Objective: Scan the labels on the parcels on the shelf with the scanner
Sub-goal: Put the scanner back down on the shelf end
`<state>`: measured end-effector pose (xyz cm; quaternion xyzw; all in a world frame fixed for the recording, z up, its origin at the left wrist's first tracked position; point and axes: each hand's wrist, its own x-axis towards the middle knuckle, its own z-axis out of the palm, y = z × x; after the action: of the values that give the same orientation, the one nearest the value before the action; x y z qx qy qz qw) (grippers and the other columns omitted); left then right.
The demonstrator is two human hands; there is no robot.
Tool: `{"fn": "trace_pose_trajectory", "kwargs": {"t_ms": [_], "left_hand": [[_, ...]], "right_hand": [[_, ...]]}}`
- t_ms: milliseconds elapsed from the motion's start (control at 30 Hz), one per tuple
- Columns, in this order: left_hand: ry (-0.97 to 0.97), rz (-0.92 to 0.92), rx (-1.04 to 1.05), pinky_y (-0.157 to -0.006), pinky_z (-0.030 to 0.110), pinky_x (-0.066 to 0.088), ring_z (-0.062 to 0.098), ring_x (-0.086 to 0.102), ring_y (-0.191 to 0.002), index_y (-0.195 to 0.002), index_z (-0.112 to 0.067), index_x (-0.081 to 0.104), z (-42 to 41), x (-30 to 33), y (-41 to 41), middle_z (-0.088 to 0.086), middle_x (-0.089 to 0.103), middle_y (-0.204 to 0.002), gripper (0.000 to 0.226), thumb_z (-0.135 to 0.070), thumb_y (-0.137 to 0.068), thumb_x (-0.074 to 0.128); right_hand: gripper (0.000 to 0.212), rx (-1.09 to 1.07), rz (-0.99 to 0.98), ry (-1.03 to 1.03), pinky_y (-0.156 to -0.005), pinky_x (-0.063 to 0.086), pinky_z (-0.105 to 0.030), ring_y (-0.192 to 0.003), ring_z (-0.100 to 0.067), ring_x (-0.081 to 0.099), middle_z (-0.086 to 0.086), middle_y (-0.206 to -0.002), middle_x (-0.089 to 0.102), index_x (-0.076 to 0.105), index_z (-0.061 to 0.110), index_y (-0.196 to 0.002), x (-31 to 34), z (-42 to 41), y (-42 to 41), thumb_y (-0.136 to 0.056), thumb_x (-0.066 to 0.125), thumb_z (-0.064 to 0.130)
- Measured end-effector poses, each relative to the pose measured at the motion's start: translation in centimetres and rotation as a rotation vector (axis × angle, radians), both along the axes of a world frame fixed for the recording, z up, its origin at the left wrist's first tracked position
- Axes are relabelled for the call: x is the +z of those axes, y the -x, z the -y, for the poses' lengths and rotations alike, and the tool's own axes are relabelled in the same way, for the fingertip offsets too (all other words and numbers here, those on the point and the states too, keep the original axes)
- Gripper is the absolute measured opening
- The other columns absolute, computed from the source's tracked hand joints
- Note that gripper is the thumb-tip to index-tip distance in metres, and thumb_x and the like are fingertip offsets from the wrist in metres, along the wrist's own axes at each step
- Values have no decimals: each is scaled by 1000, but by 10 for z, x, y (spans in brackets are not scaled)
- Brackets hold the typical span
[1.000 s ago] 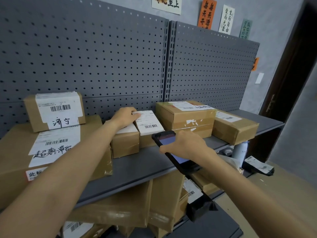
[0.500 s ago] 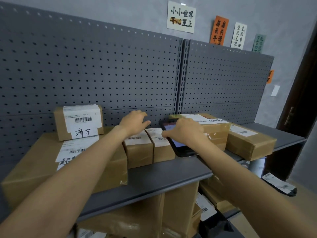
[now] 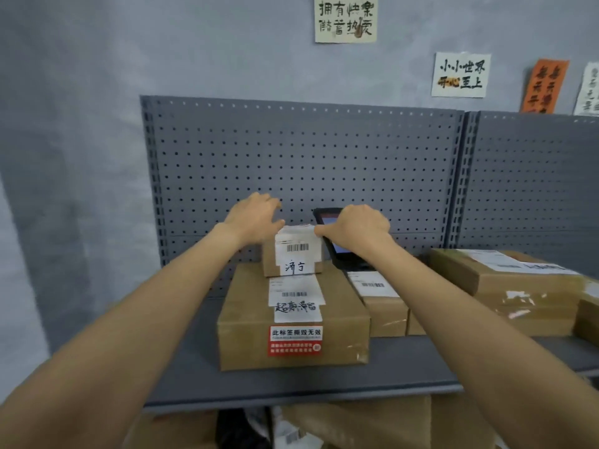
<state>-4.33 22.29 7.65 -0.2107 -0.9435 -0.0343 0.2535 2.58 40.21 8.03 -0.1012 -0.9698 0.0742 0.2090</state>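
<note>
A small cardboard parcel [image 3: 293,254] with a white barcode label and handwriting sits on top of a large cardboard parcel [image 3: 291,322] on the grey shelf [image 3: 291,387]. My left hand [image 3: 254,217] rests on the small parcel's top left, fingers spread. My right hand [image 3: 358,226] grips a black handheld scanner [image 3: 340,251] with a lit screen, held just right of the small parcel, thumb touching its top edge. Two small labelled parcels [image 3: 379,299] stand to the right of the large one.
A wider taped parcel [image 3: 518,293] lies at the right of the shelf. A grey pegboard back panel [image 3: 308,163] rises behind. More boxes and a dark bag sit under the shelf [image 3: 356,426]. Paper signs hang on the wall above.
The view swung left. Both hands moved left from the two small parcels to the small parcel stacked on the large one; the scanner went with the right hand.
</note>
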Motion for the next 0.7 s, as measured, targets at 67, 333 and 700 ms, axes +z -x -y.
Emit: {"fn": "trace_pose_trajectory", "kwargs": {"t_ms": [67, 333, 700], "left_hand": [[47, 0, 67, -102, 43, 44, 28, 43, -132, -137, -10, 47, 37, -1, -3, 11, 51, -140, 52, -40, -95, 48], [181, 18, 253, -100, 42, 46, 31, 49, -123, -133, -8, 52, 152, -13, -19, 13, 57, -131, 51, -41, -95, 46], [274, 106, 354, -98, 40, 42, 30, 50, -123, -129, -8, 55, 232, -74, -26, 12, 58, -132, 49, -40, -93, 46]], "right_hand": [[60, 38, 16, 21, -44, 26, -19, -44, -16, 33, 1, -53, 36, 37, 13, -55, 2, 28, 6, -81, 56, 64], [54, 197, 137, 82, -46, 32, -24, -54, -18, 45, -2, -63, 46, 46, 13, -61, -6, 137, 22, -81, 56, 63], [58, 250, 384, 41, -54, 43, -27, -81, -25, 58, -6, -88, 55, 61, 11, -98, -63, 239, 50, -79, 54, 66]]}}
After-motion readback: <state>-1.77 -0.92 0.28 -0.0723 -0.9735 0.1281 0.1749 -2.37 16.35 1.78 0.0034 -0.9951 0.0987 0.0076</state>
